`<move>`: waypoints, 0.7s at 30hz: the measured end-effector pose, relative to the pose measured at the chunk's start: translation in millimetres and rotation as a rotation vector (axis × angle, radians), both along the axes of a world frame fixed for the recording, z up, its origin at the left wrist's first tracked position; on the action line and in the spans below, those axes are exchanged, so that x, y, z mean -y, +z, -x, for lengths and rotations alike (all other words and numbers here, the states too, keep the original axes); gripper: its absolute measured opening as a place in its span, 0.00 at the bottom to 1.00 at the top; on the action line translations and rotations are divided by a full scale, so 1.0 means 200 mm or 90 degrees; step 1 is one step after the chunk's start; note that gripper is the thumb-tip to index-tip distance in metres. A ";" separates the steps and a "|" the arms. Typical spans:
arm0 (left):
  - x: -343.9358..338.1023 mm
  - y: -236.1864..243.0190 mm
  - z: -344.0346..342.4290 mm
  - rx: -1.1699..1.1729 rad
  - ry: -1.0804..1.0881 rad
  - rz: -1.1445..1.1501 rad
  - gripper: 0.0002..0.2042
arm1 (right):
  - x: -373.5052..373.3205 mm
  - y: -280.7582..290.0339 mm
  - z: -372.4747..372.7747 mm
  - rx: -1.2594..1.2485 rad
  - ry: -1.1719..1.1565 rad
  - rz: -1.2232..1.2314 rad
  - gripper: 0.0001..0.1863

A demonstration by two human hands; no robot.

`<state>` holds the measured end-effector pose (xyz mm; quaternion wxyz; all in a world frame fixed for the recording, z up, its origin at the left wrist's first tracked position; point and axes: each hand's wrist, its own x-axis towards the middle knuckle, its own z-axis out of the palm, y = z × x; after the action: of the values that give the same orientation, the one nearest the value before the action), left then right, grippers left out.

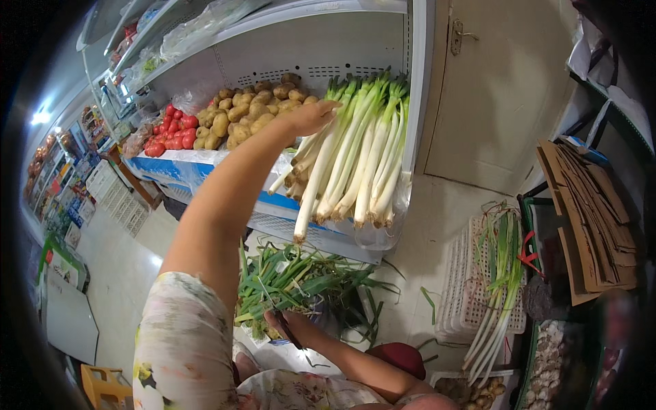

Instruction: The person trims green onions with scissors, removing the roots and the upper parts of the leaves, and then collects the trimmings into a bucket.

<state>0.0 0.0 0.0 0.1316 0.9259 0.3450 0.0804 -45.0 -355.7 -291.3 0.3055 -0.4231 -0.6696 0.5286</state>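
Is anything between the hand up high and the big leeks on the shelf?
Nothing visible. The left hand already lies on the leeks at the upper left of the pile, beside the potatoes. The right hand is down low, holding a dark tool near the green trimmings.

Flattened brown cardboard boxes (591, 212) stacked at right; colourful packaged goods (58, 184) on far-left shelves

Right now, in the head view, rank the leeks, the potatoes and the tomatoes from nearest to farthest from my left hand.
1. Leeks: the left hand rests on the stacked bunch, just to its right.
2. Potatoes: heaped on the shelf just left of the hand.
3. Tomatoes: farthest, at the shelf's left end beyond the potatoes.
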 end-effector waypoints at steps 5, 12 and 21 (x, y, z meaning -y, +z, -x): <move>0.72 0.20 0.26 0.118 -0.096 -0.008 0.35 | -0.07 -0.05 0.02 0.007 -0.141 -0.019 0.38; 1.17 -0.13 0.40 0.184 -0.006 -0.075 0.29 | 0.14 0.37 -0.11 0.193 -0.034 0.104 0.37; 0.69 -0.18 0.34 0.078 0.056 -0.298 0.24 | 0.62 0.53 -0.54 0.311 -0.356 -0.055 0.31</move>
<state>-68.9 -137.9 -36.8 -0.0697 0.9087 0.3480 0.2199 62.3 -479.3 -185.7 0.2866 -0.6900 -0.6030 0.2796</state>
